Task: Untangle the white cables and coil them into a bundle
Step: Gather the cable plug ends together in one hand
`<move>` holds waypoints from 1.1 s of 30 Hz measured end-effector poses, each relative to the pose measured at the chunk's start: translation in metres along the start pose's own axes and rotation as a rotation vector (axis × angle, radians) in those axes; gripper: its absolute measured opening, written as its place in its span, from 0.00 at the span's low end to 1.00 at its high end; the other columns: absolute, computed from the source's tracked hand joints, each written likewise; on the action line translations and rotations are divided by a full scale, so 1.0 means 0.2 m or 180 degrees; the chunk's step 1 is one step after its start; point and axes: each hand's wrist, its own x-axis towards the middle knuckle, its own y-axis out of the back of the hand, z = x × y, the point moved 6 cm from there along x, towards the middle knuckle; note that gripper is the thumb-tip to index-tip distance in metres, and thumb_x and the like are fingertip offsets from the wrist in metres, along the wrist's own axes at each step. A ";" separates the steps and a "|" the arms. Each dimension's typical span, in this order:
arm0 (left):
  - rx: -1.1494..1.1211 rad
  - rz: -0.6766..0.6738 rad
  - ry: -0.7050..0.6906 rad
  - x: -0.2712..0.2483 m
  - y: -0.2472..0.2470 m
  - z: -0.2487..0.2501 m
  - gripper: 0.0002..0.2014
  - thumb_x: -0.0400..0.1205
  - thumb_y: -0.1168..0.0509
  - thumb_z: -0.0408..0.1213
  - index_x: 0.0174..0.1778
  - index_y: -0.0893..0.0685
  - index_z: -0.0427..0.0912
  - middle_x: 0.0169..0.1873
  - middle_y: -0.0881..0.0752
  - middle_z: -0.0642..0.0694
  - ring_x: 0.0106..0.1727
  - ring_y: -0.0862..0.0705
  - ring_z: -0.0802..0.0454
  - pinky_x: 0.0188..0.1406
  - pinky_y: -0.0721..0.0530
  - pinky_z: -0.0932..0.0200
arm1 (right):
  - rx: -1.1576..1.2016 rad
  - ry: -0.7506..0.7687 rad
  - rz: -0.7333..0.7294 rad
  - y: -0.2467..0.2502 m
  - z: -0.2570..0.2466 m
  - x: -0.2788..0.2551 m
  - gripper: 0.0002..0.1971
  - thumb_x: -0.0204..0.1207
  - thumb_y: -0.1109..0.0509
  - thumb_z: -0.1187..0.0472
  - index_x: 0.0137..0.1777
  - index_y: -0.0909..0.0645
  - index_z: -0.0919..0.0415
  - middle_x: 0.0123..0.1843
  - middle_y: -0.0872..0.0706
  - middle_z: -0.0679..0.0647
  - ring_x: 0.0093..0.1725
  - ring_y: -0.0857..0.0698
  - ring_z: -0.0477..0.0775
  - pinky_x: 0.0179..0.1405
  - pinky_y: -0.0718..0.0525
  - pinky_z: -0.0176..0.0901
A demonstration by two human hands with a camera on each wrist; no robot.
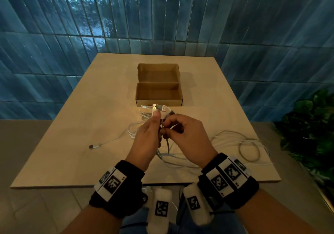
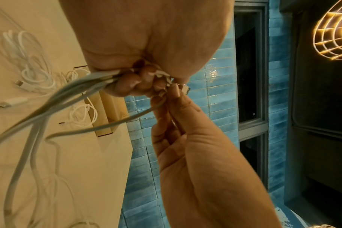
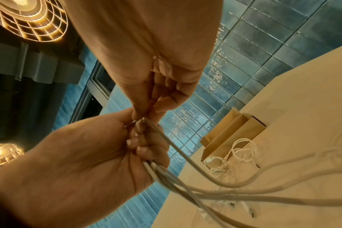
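Several white cables [image 1: 249,148] lie tangled on the wooden table [image 1: 81,125]. My left hand [image 1: 151,130] is raised above it and grips a bunch of the cables in its fist, thumb on top. Their USB plug ends [image 1: 155,106] stick up out of the fist. From below, the left hand [image 3: 142,148] has its fingers curled round the strands [image 3: 224,195], which hang down to the table. My right hand [image 1: 169,127] pinches one cable right beside the left fist; its fingertips [image 3: 146,114] meet the strand there. In the left wrist view the bunch [image 2: 49,108] leaves the fist [image 2: 135,81].
An open cardboard box [image 1: 159,91] stands behind the hands, mid-table. A thinner white cable coil [image 1: 144,112] lies in front of it. One loose plug [image 1: 92,146] rests on the table to the left. A leafy plant [image 1: 310,125] stands off the right edge; a blue tiled wall is behind.
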 end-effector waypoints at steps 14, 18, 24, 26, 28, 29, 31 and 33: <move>-0.0247 0.0038 -0.0104 0.03 0.03 0.02 0.15 0.87 0.43 0.50 0.41 0.18 0.48 0.28 0.28 0.49 0.30 0.29 0.55 0.32 0.30 0.59 | 0.0014 -0.0224 -0.0241 -0.03 0.09 -0.02 0.10 0.73 0.26 0.66 0.48 0.24 0.58 0.48 0.17 0.52 0.43 0.13 0.51 0.39 0.16 0.39; -0.0239 0.0147 -0.0178 0.04 0.07 0.03 0.16 0.86 0.45 0.53 0.38 0.20 0.50 0.35 0.23 0.49 0.39 0.24 0.53 0.42 0.26 0.56 | -0.0849 -0.0043 -0.0887 -0.10 0.19 -0.06 0.09 0.75 0.27 0.59 0.53 0.22 0.53 0.53 0.20 0.51 0.46 0.18 0.50 0.38 0.26 0.25; -0.0637 -0.0096 -0.0377 0.03 0.06 0.07 0.18 0.80 0.44 0.56 0.37 0.25 0.43 0.25 0.23 0.51 0.33 0.20 0.52 0.43 0.20 0.54 | -0.0829 0.0126 -0.1112 -0.10 0.20 -0.06 0.21 0.76 0.27 0.60 0.67 0.25 0.60 0.58 0.26 0.48 0.50 0.26 0.33 0.46 0.30 0.18; -0.0889 -0.0176 -0.0394 0.02 0.04 0.08 0.17 0.82 0.44 0.53 0.36 0.28 0.43 0.24 0.30 0.52 0.27 0.29 0.55 0.35 0.27 0.56 | -0.0877 0.0312 -0.1241 -0.13 0.18 -0.05 0.17 0.76 0.27 0.61 0.63 0.21 0.64 0.56 0.22 0.52 0.49 0.25 0.37 0.50 0.29 0.21; -0.1016 -0.0177 -0.0403 0.03 0.03 0.08 0.16 0.86 0.46 0.49 0.36 0.31 0.44 0.23 0.35 0.53 0.25 0.37 0.57 0.30 0.34 0.57 | -0.0880 0.0275 -0.1267 -0.14 0.20 -0.04 0.11 0.76 0.27 0.59 0.54 0.17 0.64 0.51 0.18 0.58 0.51 0.21 0.50 0.51 0.24 0.32; -0.1036 -0.0162 -0.0409 0.03 0.04 0.09 0.16 0.88 0.47 0.47 0.35 0.32 0.45 0.23 0.36 0.54 0.25 0.38 0.57 0.28 0.35 0.59 | -0.0857 0.0159 -0.1275 -0.13 0.21 -0.03 0.10 0.76 0.27 0.58 0.51 0.17 0.64 0.50 0.17 0.59 0.50 0.20 0.52 0.51 0.24 0.34; -0.1008 -0.0152 -0.0458 0.03 0.05 0.09 0.14 0.88 0.45 0.44 0.36 0.33 0.46 0.23 0.37 0.55 0.24 0.39 0.58 0.24 0.35 0.62 | -0.0796 -0.0083 -0.1303 -0.09 0.21 -0.02 0.07 0.78 0.29 0.58 0.48 0.18 0.62 0.49 0.17 0.57 0.48 0.20 0.47 0.46 0.27 0.24; -0.0957 -0.0142 -0.0484 0.03 0.05 0.09 0.12 0.88 0.43 0.39 0.37 0.33 0.45 0.22 0.37 0.56 0.23 0.39 0.58 0.23 0.35 0.63 | -0.0604 -0.0233 -0.1383 -0.07 0.20 -0.03 0.06 0.79 0.31 0.57 0.46 0.19 0.59 0.47 0.17 0.56 0.44 0.21 0.42 0.43 0.26 0.24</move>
